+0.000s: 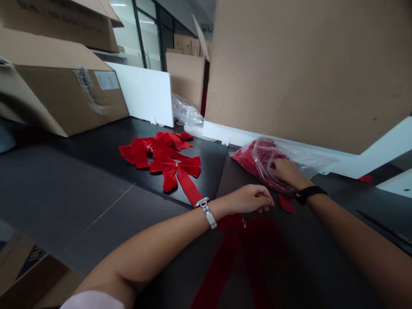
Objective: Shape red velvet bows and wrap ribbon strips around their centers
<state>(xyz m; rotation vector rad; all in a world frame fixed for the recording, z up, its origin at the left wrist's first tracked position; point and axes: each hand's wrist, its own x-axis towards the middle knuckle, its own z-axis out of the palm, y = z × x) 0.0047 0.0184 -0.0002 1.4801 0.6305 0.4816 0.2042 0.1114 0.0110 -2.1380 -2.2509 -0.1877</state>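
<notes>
Evidently your right hand point(286, 172) works at the clear plastic bag point(298, 155), its fingers reaching among the red cloth point(249, 158) bunched inside; the fingertips are lost in the folds, so whether that grip is clamped on cloth, on plastic or on nothing, you cannot tell from here. The bag lies on the right of the table point(119, 206), at its far side against the white panel point(222, 132), which probably helps keep it from sliding away as you reach in. Your left hand point(251, 199) is near the middle, just short of the bag, with fingers loosely bent, a little apart, and nothing seen in them; held there, it seems close enough to steady the plastic. Below it, on the near side, a large, dim red bow point(231, 242) spreads its tails toward you, partly covered by your forearm. Farther left, a group of red bows point(175, 167) lies overlapping, the front one flat with its gold tie upward, perhaps so that the loops keep their shape, well apart from the bag. A small red strip point(286, 204) sits just beside the bag, near your dark wristband point(311, 194). Cardboard boxes point(67, 92) stand at the far left.
</notes>
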